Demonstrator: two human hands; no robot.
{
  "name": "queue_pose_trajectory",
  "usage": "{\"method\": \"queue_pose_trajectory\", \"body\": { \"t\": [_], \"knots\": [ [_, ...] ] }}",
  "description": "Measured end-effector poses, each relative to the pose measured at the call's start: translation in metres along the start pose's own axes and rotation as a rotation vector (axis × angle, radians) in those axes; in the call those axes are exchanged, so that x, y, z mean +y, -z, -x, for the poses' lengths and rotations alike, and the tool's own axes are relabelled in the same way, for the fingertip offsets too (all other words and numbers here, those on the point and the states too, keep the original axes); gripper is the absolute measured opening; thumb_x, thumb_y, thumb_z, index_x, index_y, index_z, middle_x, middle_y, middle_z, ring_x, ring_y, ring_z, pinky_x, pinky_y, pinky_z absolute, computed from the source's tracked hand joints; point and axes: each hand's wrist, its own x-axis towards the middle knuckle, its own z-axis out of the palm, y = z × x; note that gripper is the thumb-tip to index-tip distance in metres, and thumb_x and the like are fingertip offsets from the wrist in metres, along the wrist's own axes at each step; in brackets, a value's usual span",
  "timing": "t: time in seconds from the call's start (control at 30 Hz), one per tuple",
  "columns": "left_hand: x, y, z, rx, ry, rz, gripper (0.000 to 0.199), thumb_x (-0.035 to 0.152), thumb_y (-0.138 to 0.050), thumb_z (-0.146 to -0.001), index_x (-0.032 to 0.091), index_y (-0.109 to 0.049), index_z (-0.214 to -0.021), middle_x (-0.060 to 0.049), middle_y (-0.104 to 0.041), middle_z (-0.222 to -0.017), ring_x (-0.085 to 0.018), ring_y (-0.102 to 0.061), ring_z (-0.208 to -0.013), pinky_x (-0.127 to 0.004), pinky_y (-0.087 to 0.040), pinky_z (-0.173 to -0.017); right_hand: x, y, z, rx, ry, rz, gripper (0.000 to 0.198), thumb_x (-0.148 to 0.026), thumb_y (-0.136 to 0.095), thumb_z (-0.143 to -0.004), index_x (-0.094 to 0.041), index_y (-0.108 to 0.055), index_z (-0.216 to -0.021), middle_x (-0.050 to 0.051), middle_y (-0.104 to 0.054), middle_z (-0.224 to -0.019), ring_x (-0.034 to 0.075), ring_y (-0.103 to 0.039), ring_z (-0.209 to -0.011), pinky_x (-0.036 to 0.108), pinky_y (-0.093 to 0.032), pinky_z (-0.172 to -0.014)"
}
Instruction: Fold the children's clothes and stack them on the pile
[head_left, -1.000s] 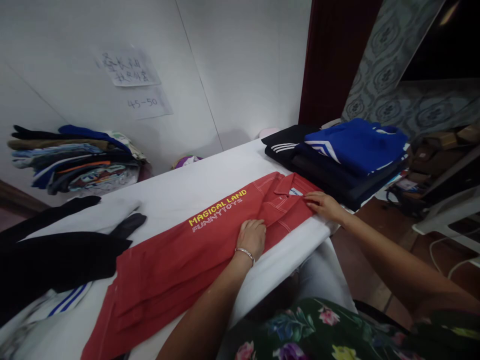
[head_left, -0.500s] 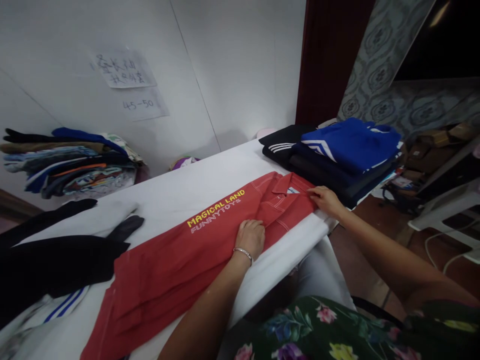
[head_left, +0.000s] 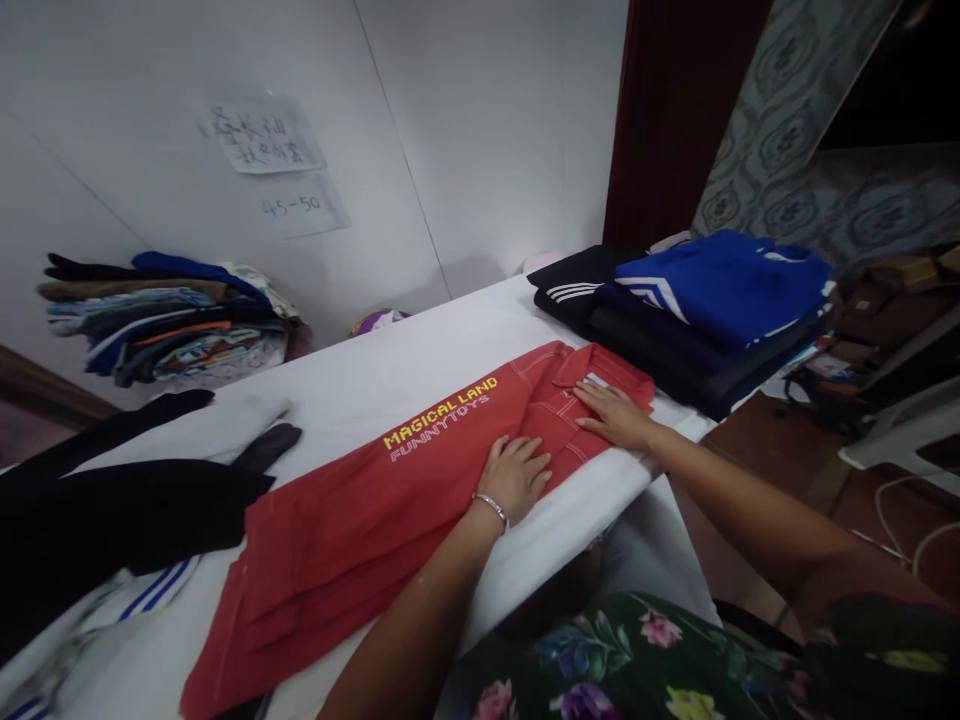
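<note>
A red collared jacket point(head_left: 352, 510) lies folded lengthwise on the white-covered table point(head_left: 442, 330), its collar at the right. Yellow and white lettering runs along the upward-facing sleeve side. My left hand point(head_left: 514, 478), with a silver bracelet at the wrist, rests on the jacket near its middle, fingers spread. Just below the collar, my right hand point(head_left: 613, 412) lies palm-down on the chest part with fingers stretched out. Neither hand grips the fabric.
Folded dark clothes point(head_left: 660, 345) with a blue top point(head_left: 727, 285) above them are stacked at the table's right end. Black garments point(head_left: 127, 520) and a white striped one point(head_left: 150, 590) lie at the left. Another clothes pile point(head_left: 180, 320) stands by the wall.
My right hand has let go of the jacket's collar edge and moved left onto its chest part. The fingers of my left hand have spread out. The view has shifted slightly.
</note>
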Motion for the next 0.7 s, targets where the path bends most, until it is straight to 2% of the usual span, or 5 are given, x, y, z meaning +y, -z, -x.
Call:
{"method": "queue_pose_trajectory", "body": {
  "t": [0.1, 0.2, 0.37, 0.53, 0.7],
  "knots": [
    [0.0, 0.0, 0.001, 0.023, 0.007, 0.066, 0.025, 0.034, -0.049, -0.091, 0.026, -0.069, -0.103, -0.003, -0.063, -0.123, -0.021, -0.052, -0.117, -0.047, -0.027, -0.108, -0.001, -0.007, 0.002, -0.055, -0.05, 0.019, 0.063, -0.055, -0.038, -0.091, -0.024, -0.033, -0.145, 0.01, -0.03, -0.151, 0.028, -0.024, -0.14, 0.054, -0.021, -0.11],
    [0.0, 0.003, 0.0, 0.141, 0.039, 0.098, 0.024, 0.031, -0.047, -0.092, 0.024, -0.07, -0.095, -0.003, -0.066, -0.118, -0.019, -0.053, -0.113, -0.042, -0.032, -0.105, -0.003, -0.005, -0.003, -0.023, -0.062, -0.014, 0.062, -0.055, -0.037, -0.091, -0.025, -0.033, -0.145, 0.01, -0.031, -0.151, 0.028, -0.022, -0.141, 0.054, -0.02, -0.111],
    [-0.003, 0.015, -0.001, 0.312, 0.207, -0.035, 0.025, 0.026, -0.046, -0.091, 0.023, -0.064, -0.109, -0.005, -0.057, -0.131, -0.021, -0.045, -0.123, -0.041, -0.032, -0.105, -0.017, -0.007, -0.046, 0.054, 0.008, -0.013, 0.057, -0.042, -0.038, -0.092, -0.022, -0.033, -0.145, 0.01, -0.027, -0.153, 0.026, -0.022, -0.141, 0.051, -0.022, -0.111],
    [-0.011, 0.018, 0.001, 0.181, 0.418, -0.148, 0.038, 0.035, -0.051, -0.088, 0.021, -0.055, -0.123, -0.009, -0.051, -0.137, -0.026, -0.044, -0.124, -0.045, -0.034, -0.102, -0.017, -0.023, -0.094, -0.022, 0.026, 0.123, 0.061, -0.012, -0.045, -0.08, -0.021, -0.042, -0.14, 0.009, -0.036, -0.148, 0.028, -0.03, -0.137, 0.05, -0.028, -0.107],
    [-0.009, 0.017, 0.001, 0.063, 0.453, -0.18, 0.049, 0.036, -0.056, -0.084, 0.017, -0.051, -0.129, -0.011, -0.05, -0.138, -0.028, -0.043, -0.125, -0.046, -0.034, -0.103, -0.004, -0.028, -0.113, -0.018, 0.022, 0.154, 0.051, -0.015, -0.042, -0.083, -0.021, -0.051, -0.133, 0.009, -0.042, -0.145, 0.028, -0.034, -0.135, 0.05, -0.028, -0.105]
  ]
}}
